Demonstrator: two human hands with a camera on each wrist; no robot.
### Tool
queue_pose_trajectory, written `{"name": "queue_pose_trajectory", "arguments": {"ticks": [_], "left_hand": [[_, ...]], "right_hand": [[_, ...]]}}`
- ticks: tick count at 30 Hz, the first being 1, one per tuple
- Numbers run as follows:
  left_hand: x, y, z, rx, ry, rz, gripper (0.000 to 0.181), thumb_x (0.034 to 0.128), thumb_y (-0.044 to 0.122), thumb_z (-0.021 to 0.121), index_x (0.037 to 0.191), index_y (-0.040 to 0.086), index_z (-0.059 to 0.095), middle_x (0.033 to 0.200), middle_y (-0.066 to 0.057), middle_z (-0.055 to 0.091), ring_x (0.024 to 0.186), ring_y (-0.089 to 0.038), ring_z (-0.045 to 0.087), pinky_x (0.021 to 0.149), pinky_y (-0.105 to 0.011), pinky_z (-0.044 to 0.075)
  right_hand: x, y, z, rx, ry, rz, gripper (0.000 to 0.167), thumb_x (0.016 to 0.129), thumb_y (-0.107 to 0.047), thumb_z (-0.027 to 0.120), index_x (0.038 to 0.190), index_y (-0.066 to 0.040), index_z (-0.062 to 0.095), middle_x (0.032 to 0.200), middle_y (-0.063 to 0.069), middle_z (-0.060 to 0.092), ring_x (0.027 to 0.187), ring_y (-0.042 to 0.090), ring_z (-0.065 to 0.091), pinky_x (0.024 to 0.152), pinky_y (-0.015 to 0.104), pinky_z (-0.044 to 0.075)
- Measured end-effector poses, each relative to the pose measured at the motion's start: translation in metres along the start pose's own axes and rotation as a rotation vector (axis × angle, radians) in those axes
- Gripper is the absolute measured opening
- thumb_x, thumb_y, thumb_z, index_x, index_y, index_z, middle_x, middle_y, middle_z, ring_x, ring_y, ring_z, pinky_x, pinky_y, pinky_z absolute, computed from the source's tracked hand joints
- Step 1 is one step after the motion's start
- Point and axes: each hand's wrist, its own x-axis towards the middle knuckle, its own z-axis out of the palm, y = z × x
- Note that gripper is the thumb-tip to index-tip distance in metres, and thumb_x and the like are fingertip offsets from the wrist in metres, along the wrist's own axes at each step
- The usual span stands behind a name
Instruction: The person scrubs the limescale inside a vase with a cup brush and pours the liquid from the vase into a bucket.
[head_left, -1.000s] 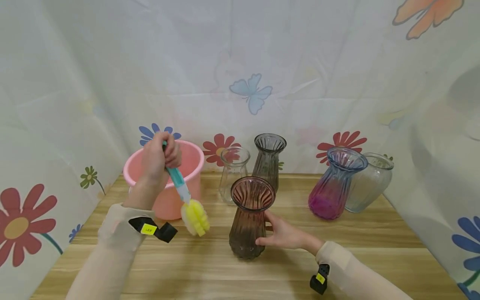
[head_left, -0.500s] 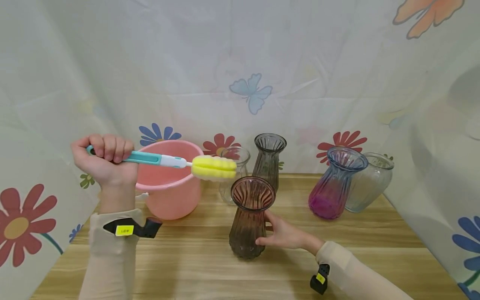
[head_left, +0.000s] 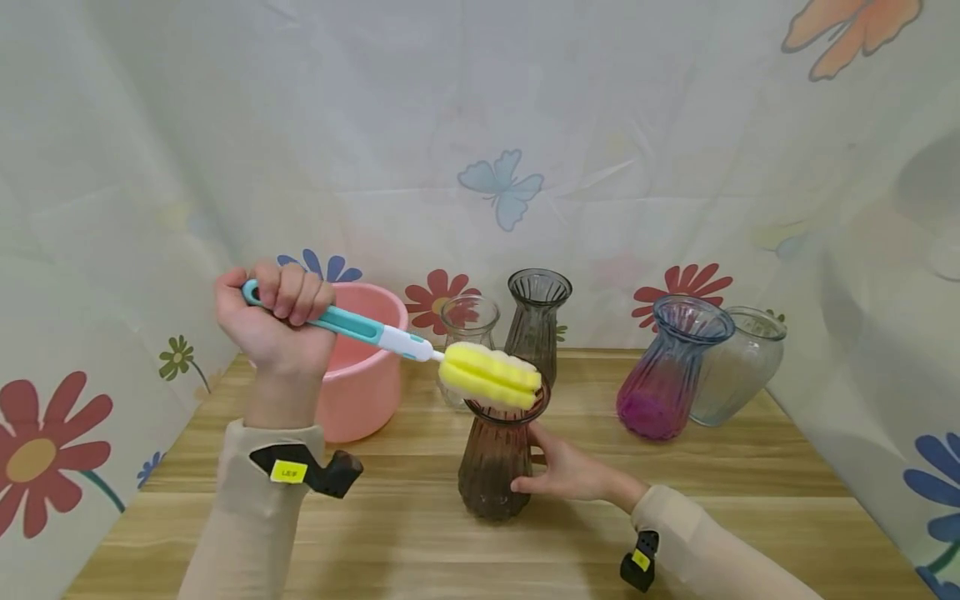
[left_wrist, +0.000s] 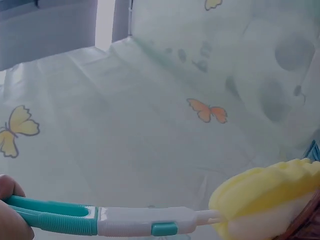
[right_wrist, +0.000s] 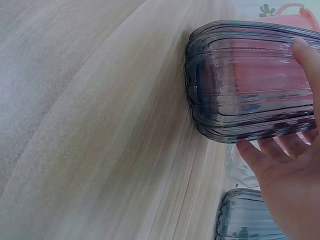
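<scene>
My left hand grips the teal handle of a sponge bottle brush, raised in front of the bucket. Its yellow and white sponge head slants down to the right over the mouth of a reddish-brown ribbed glass vase, covering part of the rim. That vase stands upright on the table, and my right hand holds its right side, thumb in front and fingers behind. The left wrist view shows the brush handle lying nearly level, with the sponge at right. In the right wrist view, fingers touch the ribbed vase.
A pink bucket stands behind the left hand. Behind the held vase are a clear glass vase and a grey one. To the right stand a blue-and-magenta vase and a clear jar-like vase, on the wooden table.
The left hand has lifted the brush from beside the bucket, turned it sideways, then carried it right until the sponge head sits over the vase mouth. The right hand and vase stay put.
</scene>
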Motion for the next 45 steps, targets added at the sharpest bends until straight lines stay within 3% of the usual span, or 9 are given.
{"name": "queue_pose_trajectory", "arguments": {"ticks": [8,14,19,26,33,41,45], "left_hand": [[0.01,-0.015,0.017,0.26,-0.144,-0.118,0.038,0.0882,0.014,0.017,0.051,0.01,0.022,0.045,0.002,0.017,0.036,-0.011,0.015,0.041,-0.021,0.009],[0.018,-0.036,0.034,0.481,-0.321,-0.184,0.034,0.0834,0.009,0.009,0.051,0.013,0.018,0.046,0.003,0.012,0.036,-0.009,0.011,0.039,-0.021,0.007],[0.02,-0.056,0.042,0.556,-0.412,-0.284,0.031,0.0814,0.009,0.01,0.051,0.013,0.017,0.045,0.002,0.012,0.037,-0.011,0.01,0.039,-0.024,0.007],[0.017,-0.08,0.048,0.637,-0.484,-0.417,0.033,0.0832,0.01,0.014,0.05,0.012,0.019,0.044,0.002,0.015,0.036,-0.011,0.012,0.039,-0.026,0.008],[0.011,-0.108,0.05,0.699,-0.536,-0.479,0.037,0.0846,0.009,0.018,0.049,0.014,0.022,0.043,0.004,0.016,0.036,-0.011,0.012,0.038,-0.026,0.008],[0.007,-0.125,0.033,0.753,-0.523,-0.548,0.039,0.0861,0.011,0.022,0.047,0.014,0.024,0.042,0.003,0.019,0.036,-0.012,0.013,0.038,-0.027,0.009],[0.001,-0.131,0.013,0.784,-0.502,-0.599,0.039,0.0861,0.012,0.023,0.047,0.015,0.024,0.042,0.005,0.02,0.036,-0.012,0.012,0.038,-0.028,0.009]], "right_hand": [[-0.001,-0.002,0.001,0.0,-0.002,0.006,0.079,0.082,-0.027,0.069,0.143,-0.012,0.021,0.141,0.01,0.037,0.127,0.029,0.041,0.098,0.038,0.041],[-0.001,-0.006,-0.001,0.013,-0.002,0.007,0.082,0.081,-0.022,0.069,0.144,-0.01,0.018,0.142,0.012,0.035,0.127,0.03,0.042,0.098,0.039,0.041],[-0.002,-0.008,-0.001,0.009,0.002,-0.017,0.082,0.081,-0.018,0.07,0.143,-0.006,0.019,0.141,0.016,0.036,0.124,0.033,0.043,0.097,0.04,0.043],[-0.002,-0.008,-0.003,-0.02,-0.005,-0.019,0.075,0.079,-0.021,0.071,0.138,-0.003,0.027,0.135,0.017,0.042,0.122,0.034,0.046,0.096,0.039,0.044],[0.001,-0.012,-0.008,-0.058,-0.039,-0.035,0.068,0.079,-0.022,0.072,0.131,-0.002,0.033,0.129,0.016,0.046,0.119,0.032,0.048,0.094,0.038,0.045],[0.006,-0.018,-0.011,-0.096,-0.089,-0.069,0.067,0.079,-0.02,0.072,0.13,0.0,0.034,0.128,0.016,0.046,0.119,0.032,0.048,0.095,0.036,0.045],[0.009,-0.013,-0.011,-0.097,-0.098,-0.073,0.07,0.078,-0.023,0.073,0.131,-0.002,0.033,0.129,0.014,0.045,0.119,0.029,0.048,0.097,0.036,0.043]]}}
